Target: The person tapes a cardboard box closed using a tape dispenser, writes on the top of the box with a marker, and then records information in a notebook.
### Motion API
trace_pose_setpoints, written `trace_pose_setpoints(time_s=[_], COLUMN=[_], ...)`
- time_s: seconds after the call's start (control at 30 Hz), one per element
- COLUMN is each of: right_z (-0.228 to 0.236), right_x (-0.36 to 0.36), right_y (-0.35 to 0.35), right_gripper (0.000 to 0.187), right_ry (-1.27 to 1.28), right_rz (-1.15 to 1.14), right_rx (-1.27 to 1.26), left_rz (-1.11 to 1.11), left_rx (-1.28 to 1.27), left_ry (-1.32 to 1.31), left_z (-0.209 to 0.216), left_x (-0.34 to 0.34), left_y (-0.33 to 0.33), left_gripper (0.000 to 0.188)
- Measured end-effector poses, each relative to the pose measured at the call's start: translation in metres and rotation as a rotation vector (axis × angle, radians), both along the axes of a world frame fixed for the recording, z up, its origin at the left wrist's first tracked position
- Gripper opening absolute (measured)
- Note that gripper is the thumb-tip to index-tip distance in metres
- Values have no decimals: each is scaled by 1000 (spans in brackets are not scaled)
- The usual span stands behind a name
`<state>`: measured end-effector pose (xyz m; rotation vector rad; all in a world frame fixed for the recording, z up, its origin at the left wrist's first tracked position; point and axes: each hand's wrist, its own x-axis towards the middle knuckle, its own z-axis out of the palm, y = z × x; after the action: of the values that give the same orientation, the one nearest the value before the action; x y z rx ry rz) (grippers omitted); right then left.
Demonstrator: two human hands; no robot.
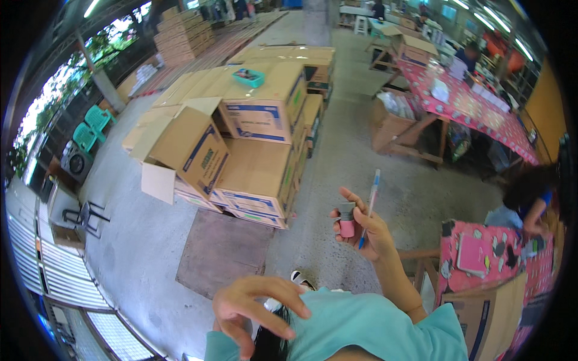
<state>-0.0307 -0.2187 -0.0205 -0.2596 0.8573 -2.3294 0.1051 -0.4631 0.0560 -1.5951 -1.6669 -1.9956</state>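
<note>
My right hand is raised in front of me, closed around two things. A slim pen with blue ends stands nearly upright between its thumb and fingers. Against the fingers sits a small block-like object, pink below and dark grey above; its exact kind cannot be made out. My left hand hovers near my chest, its fingers apart and curved, with nothing in it. Ahead, on stacked cartons, an open cardboard box lies tilted with its flaps out. A small turquoise basket of little items rests on a higher carton.
To the right, a person works at a table with a pink patterned cover and a pink notebook. Another long covered table stands farther back. Green chairs and a dark stool are at the left.
</note>
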Motion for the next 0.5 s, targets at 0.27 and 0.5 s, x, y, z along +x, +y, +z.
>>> trace_pose_setpoints(time_s=[0.27,0.5], right_z=[-14,4], right_x=[-154,-387], right_y=[-152,-327], right_gripper=[53,47], right_ry=[189,773], right_rz=[102,-127], right_rx=[380,821], left_rz=[-262,-434], left_rx=[222,188], left_ry=[236,36], left_z=[33,-55], left_x=[-23,-73], left_y=[-101,-206], left_gripper=[25,26])
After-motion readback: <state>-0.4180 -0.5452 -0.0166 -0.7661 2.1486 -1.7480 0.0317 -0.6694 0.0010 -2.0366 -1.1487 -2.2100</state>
